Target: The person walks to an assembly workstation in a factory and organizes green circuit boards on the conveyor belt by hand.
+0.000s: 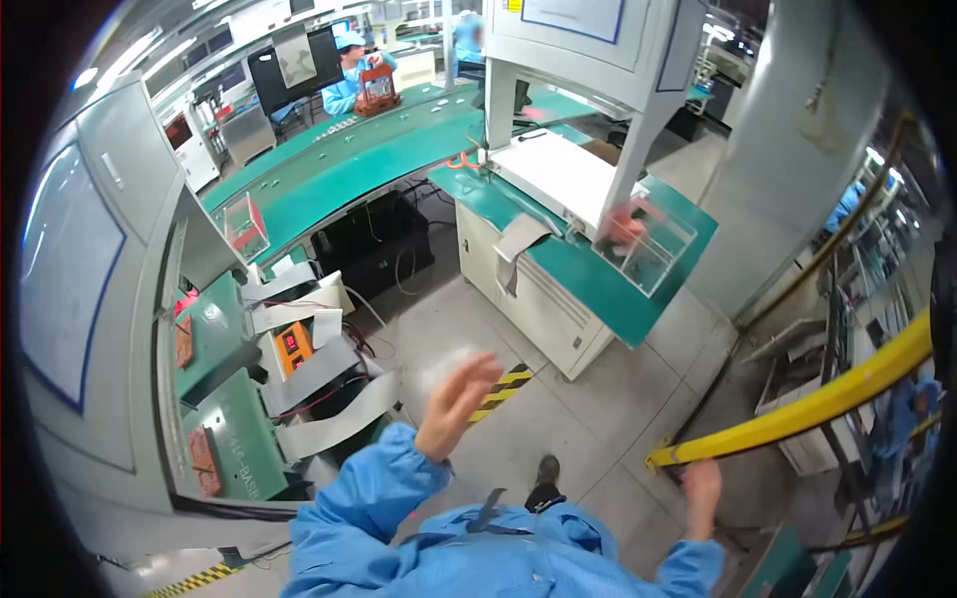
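Note:
My left hand [459, 404] is held out over the tiled floor with its fingers stretched and nothing in it. Below and beyond it lies a black-and-yellow striped floor marking [501, 392]. My right hand [703, 485], smeared by motion, hangs low at the right, just under the end of a yellow rail [797, 411]; its fingers are not distinct. Both arms are in blue sleeves. To the left of my left hand is a test bench with grey ribbon cables [339, 417], an orange meter [294, 346] with a red display and green fixture plates [224, 439].
A green-topped workstation [608, 291] on a cream cabinet [528, 299] stands ahead, carrying a clear acrylic box [653, 254]. Behind it a green conveyor [344, 164] curves left, with a person [349, 80] in blue at its far side. A grey pillar [788, 149] rises right.

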